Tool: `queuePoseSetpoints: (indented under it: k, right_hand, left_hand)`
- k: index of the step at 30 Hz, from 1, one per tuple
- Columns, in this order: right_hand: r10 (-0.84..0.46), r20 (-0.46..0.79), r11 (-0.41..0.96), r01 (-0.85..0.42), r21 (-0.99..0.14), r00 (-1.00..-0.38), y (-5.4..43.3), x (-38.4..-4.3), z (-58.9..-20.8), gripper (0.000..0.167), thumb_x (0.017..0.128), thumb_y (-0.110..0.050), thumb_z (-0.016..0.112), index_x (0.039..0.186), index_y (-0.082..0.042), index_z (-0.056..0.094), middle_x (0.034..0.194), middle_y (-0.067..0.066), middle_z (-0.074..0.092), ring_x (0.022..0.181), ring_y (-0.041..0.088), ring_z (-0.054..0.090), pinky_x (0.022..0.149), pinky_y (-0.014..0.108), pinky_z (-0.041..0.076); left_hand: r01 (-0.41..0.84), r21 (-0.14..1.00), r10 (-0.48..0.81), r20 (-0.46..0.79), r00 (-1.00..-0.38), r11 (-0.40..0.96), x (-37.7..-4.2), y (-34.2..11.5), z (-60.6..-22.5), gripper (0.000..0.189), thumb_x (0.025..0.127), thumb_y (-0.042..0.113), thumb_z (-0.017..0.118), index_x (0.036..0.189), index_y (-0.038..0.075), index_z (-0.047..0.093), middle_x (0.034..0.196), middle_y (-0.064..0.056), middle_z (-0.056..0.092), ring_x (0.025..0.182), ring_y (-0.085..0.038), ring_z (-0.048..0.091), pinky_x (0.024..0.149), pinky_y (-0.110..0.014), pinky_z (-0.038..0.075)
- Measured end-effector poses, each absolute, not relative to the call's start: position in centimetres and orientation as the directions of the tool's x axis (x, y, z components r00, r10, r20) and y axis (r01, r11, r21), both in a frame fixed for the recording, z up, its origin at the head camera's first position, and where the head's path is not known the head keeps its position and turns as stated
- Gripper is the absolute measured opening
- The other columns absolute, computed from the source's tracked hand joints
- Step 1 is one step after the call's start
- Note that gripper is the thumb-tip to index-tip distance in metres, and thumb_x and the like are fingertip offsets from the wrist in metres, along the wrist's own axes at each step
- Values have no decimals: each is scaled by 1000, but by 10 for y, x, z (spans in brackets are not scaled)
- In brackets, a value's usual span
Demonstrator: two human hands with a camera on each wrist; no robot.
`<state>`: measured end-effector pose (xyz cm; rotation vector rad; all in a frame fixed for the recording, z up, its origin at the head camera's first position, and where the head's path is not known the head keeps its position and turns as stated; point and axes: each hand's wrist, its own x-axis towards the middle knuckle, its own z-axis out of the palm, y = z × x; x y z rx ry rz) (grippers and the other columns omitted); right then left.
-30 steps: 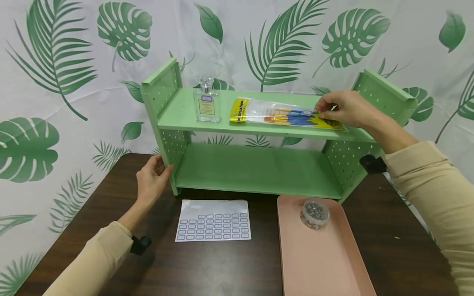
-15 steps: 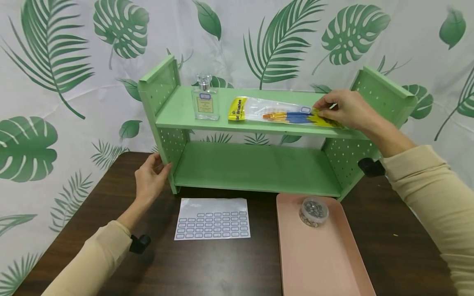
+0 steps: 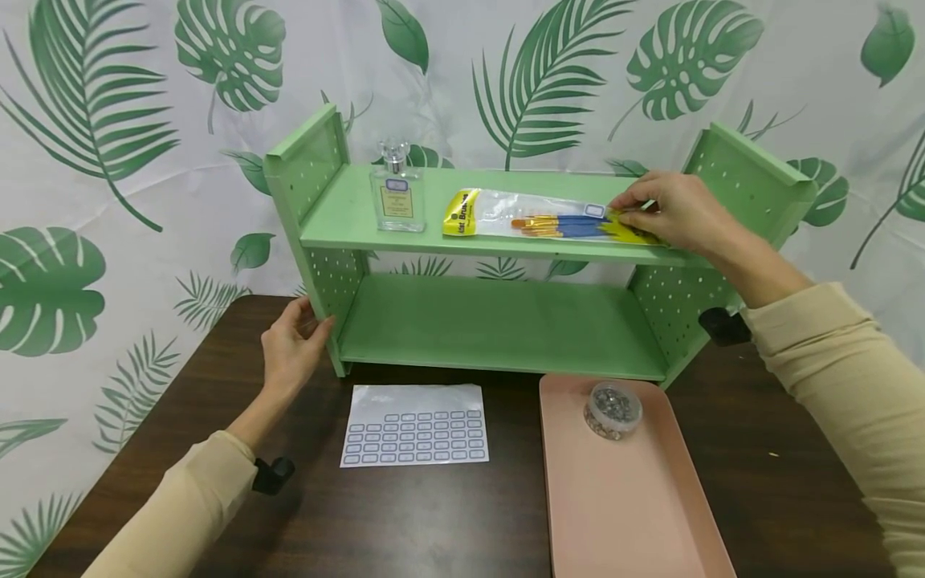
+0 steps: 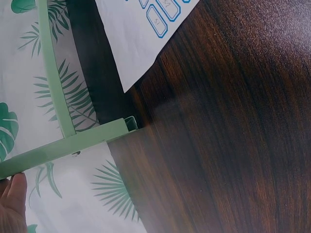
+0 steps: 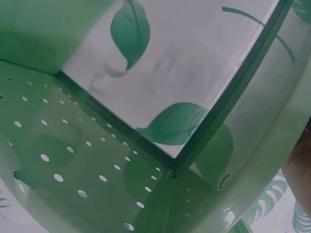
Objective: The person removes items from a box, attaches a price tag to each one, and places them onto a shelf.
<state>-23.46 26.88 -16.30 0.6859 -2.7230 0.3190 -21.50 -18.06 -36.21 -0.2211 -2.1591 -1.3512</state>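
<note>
A clear packet of paintbrushes [image 3: 535, 221], yellow at both ends, lies on the top level of a green two-level shelf [image 3: 499, 317]. My right hand [image 3: 675, 210] pinches its right end between thumb and fingers; some of that end is hidden under the hand. A small blue-edged label sits on the packet near the fingertips. My left hand [image 3: 292, 341] grips the front edge of the shelf's left side panel, low down. In the left wrist view, fingertips [image 4: 17, 191] show against the green frame. A glass perfume bottle [image 3: 397, 193] with a similar label stands left of the packet.
A sheet of blue-edged labels [image 3: 415, 429] lies on the dark wood table [image 3: 433, 522] before the shelf. To its right, a pink tray [image 3: 636, 498] holds a round clear tub [image 3: 613, 409] of small metallic pieces. A leaf-print cloth [image 3: 448, 48] hangs behind.
The head view has shifted slightly, so the scene sits a little higher and farther left in it. Both hands keep their holds, and the packet stays on the top level.
</note>
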Motion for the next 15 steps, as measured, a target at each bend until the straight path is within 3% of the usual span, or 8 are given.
queuePoseSetpoints:
  k: [7, 15]
  right_hand:
    - [-433, 352, 856, -501, -130, -830, 267, -234, -163, 20, 88, -1, 62, 107, 3, 68, 107, 23, 62, 93, 34, 58, 70, 43, 44]
    - [-436, 336, 857, -499, -127, -835, 265, -232, -162, 25, 89, -1, 60, 113, 6, 65, 111, 28, 59, 99, 40, 55, 77, 51, 43]
  left_hand:
    - [435, 767, -156, 558, -815, 472, -215, -181, -362, 33, 83, -6, 65, 115, -12, 56, 110, -29, 62, 99, -41, 63, 76, -6, 45]
    - [446, 745, -144, 577, -804, 495, -215, -181, -363, 33, 84, -4, 65, 115, -11, 56, 110, -29, 63, 98, -41, 64, 73, 0, 42]
